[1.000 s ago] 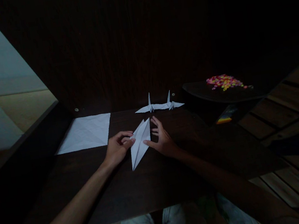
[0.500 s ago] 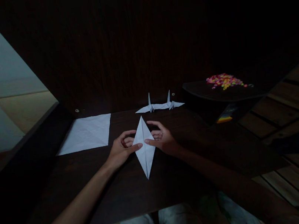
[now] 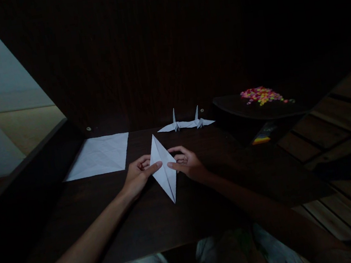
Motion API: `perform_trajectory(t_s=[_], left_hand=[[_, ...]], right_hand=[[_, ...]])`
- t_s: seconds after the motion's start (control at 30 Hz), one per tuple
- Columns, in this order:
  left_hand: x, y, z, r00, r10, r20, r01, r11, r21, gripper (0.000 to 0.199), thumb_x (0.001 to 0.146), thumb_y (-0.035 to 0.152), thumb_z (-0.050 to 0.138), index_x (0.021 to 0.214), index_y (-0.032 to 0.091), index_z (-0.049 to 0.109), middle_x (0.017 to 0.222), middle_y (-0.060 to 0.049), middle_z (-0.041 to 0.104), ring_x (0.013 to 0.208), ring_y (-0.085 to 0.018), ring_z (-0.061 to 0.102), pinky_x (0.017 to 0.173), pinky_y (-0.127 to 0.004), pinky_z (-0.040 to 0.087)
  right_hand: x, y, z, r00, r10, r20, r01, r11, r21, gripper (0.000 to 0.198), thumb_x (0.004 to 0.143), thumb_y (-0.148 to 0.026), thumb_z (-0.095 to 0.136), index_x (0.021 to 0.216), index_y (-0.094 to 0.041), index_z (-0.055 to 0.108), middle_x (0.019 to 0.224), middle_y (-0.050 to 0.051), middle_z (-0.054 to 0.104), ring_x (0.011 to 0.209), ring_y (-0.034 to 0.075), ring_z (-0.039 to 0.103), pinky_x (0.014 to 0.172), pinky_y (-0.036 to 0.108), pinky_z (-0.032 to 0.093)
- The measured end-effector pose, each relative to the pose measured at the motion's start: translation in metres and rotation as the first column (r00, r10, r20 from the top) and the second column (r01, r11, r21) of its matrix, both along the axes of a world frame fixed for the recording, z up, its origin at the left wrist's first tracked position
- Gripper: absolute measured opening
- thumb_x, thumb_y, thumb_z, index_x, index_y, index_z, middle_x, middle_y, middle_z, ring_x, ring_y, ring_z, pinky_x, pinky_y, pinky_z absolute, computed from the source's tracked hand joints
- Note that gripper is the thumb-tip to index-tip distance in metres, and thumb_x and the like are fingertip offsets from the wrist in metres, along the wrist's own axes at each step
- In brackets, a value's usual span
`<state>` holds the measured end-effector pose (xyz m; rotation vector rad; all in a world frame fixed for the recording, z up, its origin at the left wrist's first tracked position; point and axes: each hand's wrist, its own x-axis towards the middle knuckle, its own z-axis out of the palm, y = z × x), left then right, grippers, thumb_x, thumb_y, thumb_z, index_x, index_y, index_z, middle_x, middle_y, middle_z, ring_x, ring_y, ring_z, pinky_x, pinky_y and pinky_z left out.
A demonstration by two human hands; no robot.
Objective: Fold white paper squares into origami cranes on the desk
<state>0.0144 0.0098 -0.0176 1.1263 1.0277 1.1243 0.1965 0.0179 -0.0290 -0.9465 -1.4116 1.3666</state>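
A white sheet folded into a long diamond, the folded paper (image 3: 165, 177), is held between my two hands above the dark desk. A crease or slit runs down its middle, and its top point leans left. My left hand (image 3: 139, 174) grips the left corner, thumb on the front face and fingers curled behind. On the right corner my right hand (image 3: 189, 163) does the same, its thumb near the centre line. The fingertips behind the paper are partly hidden. Beyond the diamond, two joined white paper cranes (image 3: 187, 124) rest at the back of the desk.
A creased white paper sheet (image 3: 100, 156) lies at the back left of the desk (image 3: 138, 233). Small pink, red and yellow pieces (image 3: 262, 94) are heaped on a rounded shelf (image 3: 241, 108) at the right. A raised side board (image 3: 28, 164) borders the left.
The folded paper has turned, its top point swinging left while the bottom point stays near the same spot. Both hands have shifted slightly with it, still holding its sides.
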Motion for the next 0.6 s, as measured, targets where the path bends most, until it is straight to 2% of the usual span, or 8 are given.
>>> perform_trajectory(t_s=[0.27, 0.37, 0.47, 0.6], left_hand=[[0.0009, 0.0007, -0.0021, 0.997, -0.062, 0.042, 0.063, 0.997, -0.044, 0.034, 0.065, 0.031, 0.078, 0.093, 0.014, 0.067, 0.09, -0.007, 0.073, 0.076, -0.019, 0.068, 0.073, -0.03, 0.052], [0.0016, -0.0003, -0.0004, 0.993, -0.093, 0.071, 0.098, 0.992, -0.074, 0.035, 0.066, 0.032, 0.077, 0.095, 0.014, 0.068, 0.091, -0.008, 0.073, 0.075, -0.019, 0.068, 0.071, -0.03, 0.052], [0.0023, -0.0021, 0.0019, 0.996, -0.073, 0.046, 0.077, 0.993, -0.094, 0.033, 0.065, 0.032, 0.078, 0.09, 0.012, 0.07, 0.088, -0.008, 0.073, 0.071, -0.018, 0.067, 0.067, -0.028, 0.051], [0.0015, -0.0038, 0.003, 0.999, -0.032, 0.026, 0.034, 0.995, -0.092, 0.031, 0.064, 0.032, 0.079, 0.087, 0.012, 0.072, 0.085, -0.008, 0.074, 0.071, -0.017, 0.066, 0.067, -0.026, 0.05]], right_hand=[[0.0024, -0.0002, 0.0022, 0.999, 0.028, -0.022, -0.027, 1.0, 0.013, 0.041, 0.065, -0.03, 0.073, 0.1, -0.02, 0.054, 0.065, -0.004, 0.062, 0.053, 0.012, 0.056, 0.05, 0.024, 0.044], [0.0028, -0.001, 0.0035, 1.0, 0.015, -0.007, -0.015, 0.999, 0.038, 0.039, 0.065, -0.028, 0.073, 0.099, -0.019, 0.057, 0.063, -0.004, 0.061, 0.054, 0.011, 0.056, 0.053, 0.024, 0.044], [0.0028, -0.0018, 0.0048, 1.0, 0.018, 0.011, -0.018, 0.999, 0.051, 0.035, 0.066, -0.029, 0.073, 0.097, -0.018, 0.061, 0.062, -0.004, 0.059, 0.057, 0.011, 0.056, 0.057, 0.025, 0.043], [0.0035, -0.0004, 0.0043, 0.996, 0.063, -0.062, -0.062, 0.998, 0.022, 0.028, 0.077, -0.038, 0.063, 0.097, -0.018, 0.065, 0.079, 0.002, 0.066, 0.069, 0.013, 0.059, 0.059, 0.024, 0.043]])
